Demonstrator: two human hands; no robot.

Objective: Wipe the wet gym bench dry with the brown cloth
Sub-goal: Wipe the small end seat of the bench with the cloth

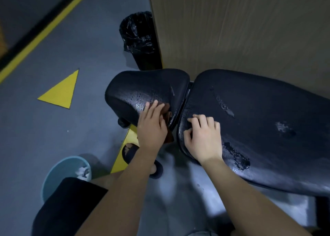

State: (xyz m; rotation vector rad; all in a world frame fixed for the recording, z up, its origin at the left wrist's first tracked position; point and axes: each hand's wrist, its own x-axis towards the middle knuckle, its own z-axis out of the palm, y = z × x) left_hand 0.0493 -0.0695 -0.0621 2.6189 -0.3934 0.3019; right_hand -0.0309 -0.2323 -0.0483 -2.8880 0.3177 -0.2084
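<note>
A black padded gym bench runs across the right half of the view, in two parts: a small seat pad (pixel 142 87) on the left and a long back pad (pixel 259 128) on the right. Both glisten with water drops and wet patches. My left hand (pixel 151 126) lies flat on the near edge of the seat pad, pressing the brown cloth (pixel 167 113), which is mostly hidden under the palm. My right hand (pixel 203 139) rests on the near left corner of the back pad with its fingers curled, and it holds nothing.
A black bin with a plastic liner (pixel 139 37) stands behind the seat pad beside a tan wall panel (pixel 241 26). A light blue bucket (pixel 66 173) sits on the grey floor at lower left. Yellow floor markings (pixel 61 91) lie to the left. My foot in a dark slipper (pixel 131 151) is under the seat.
</note>
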